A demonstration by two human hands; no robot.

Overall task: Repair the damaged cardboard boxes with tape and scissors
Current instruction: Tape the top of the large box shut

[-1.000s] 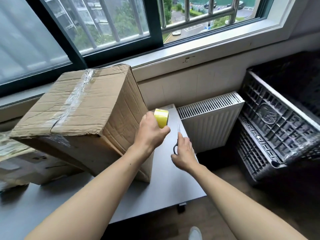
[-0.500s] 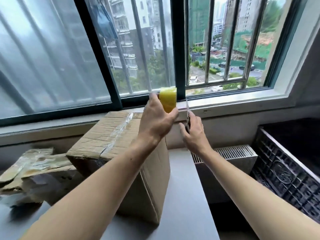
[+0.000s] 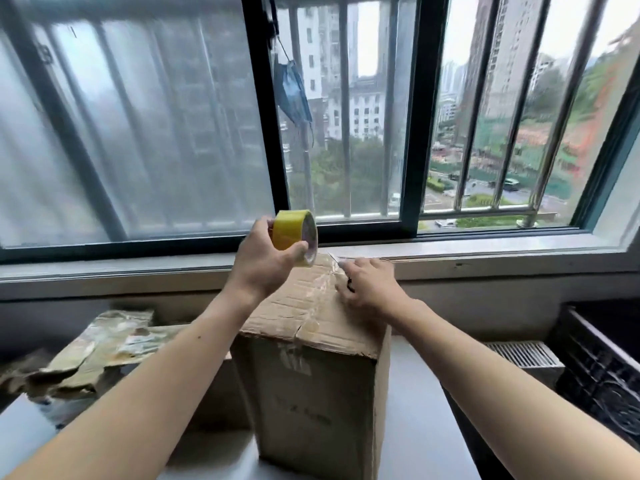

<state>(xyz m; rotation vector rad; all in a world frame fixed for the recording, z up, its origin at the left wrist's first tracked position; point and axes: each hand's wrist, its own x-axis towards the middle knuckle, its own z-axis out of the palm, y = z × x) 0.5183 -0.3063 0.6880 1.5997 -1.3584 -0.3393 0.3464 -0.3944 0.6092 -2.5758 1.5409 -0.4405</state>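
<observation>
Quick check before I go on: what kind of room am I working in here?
Probably an upper-floor flat or storage corner: a barred sliding window overlooks apartment towers, a radiator sits under the sill, and a grey table holds the cardboard box.

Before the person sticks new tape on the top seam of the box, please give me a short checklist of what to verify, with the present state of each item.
1. Yellow tape roll in the left hand: ok, gripped above the box.
2. Scissors in the right hand: ok, held, mostly hidden.
3. Cardboard box upright on the table: ok.
4. Free tape end pulled out: cannot tell.
5. Top seam closed flat: not ok, front edge is creased and torn.
6. Old clear tape smooth: not ok, wrinkled.
</observation>
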